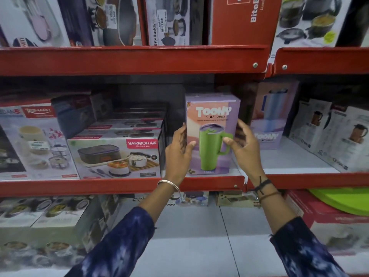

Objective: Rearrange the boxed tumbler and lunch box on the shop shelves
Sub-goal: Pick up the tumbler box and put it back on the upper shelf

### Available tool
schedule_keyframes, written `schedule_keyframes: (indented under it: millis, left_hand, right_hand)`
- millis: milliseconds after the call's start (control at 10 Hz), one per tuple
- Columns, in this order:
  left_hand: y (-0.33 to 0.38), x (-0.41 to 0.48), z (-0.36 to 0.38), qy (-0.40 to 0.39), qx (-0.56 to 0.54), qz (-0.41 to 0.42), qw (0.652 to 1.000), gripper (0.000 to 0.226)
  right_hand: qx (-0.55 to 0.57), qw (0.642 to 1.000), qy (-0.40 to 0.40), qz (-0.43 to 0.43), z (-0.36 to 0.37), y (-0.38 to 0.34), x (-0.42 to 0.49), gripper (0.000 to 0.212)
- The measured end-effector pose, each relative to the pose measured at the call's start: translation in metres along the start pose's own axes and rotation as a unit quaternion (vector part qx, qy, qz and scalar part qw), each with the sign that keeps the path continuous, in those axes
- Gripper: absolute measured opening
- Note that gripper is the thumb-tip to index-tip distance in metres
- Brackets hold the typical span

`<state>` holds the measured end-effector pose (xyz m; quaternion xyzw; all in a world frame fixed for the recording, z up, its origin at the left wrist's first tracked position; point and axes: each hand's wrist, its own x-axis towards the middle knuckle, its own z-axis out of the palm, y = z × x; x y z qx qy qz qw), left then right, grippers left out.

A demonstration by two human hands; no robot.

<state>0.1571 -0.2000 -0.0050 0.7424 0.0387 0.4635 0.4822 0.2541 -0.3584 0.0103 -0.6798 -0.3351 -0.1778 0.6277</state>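
The tumbler box (pixel 212 134) is a tall lilac carton printed with a green handled mug and the word "Toony". It stands upright at the front of the middle red shelf (pixel 119 185), just right of the Varmora lunch box (pixel 114 156). The left hand (pixel 179 150) lies flat against the carton's left edge, its grip open with the thumb on the front face. The right hand (pixel 242 144) is open, fingers curled loosely, at the carton's right side; contact there cannot be told.
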Motion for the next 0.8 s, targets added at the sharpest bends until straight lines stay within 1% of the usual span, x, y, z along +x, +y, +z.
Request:
schedule_keyframes:
  millis: [100, 200, 300, 400, 500, 600, 700, 800]
  left_hand:
    - [-0.010, -0.001, 0.005, -0.040, 0.051, 0.022, 0.998, 0.060]
    - [-0.014, -0.004, 0.008, -0.080, 0.123, 0.113, 0.983, 0.074]
    - [-0.024, 0.000, 0.010, -0.100, 0.281, 0.224, 0.928, 0.082]
    - [-0.034, 0.006, 0.010, -0.110, 0.411, 0.245, 0.871, 0.087]
    - [-0.038, 0.010, 0.007, -0.106, 0.462, 0.258, 0.842, 0.086]
    - [-0.037, 0.010, 0.004, -0.116, 0.485, 0.253, 0.829, 0.082]
    - [-0.026, 0.005, -0.001, -0.120, 0.494, 0.251, 0.824, 0.071]
    - [0.002, 0.005, -0.017, -0.103, 0.423, 0.248, 0.866, 0.060]
  right_hand:
    - [-0.033, 0.999, -0.003, 0.000, 0.002, 0.014, 0.002, 0.061]
    - [-0.164, 0.983, 0.000, -0.080, 0.007, 0.017, 0.003, 0.074]
    - [-0.326, 0.926, -0.018, -0.188, 0.015, 0.022, 0.005, 0.084]
    - [-0.411, 0.888, -0.042, -0.201, 0.020, 0.031, 0.009, 0.079]
    - [-0.435, 0.877, -0.044, -0.200, 0.023, 0.033, 0.010, 0.080]
    - [-0.444, 0.873, -0.054, -0.196, 0.021, 0.030, 0.007, 0.084]
    - [-0.412, 0.891, -0.047, -0.185, 0.019, 0.018, -0.002, 0.078]
    - [-0.331, 0.926, -0.007, -0.185, 0.022, -0.012, -0.012, 0.067]
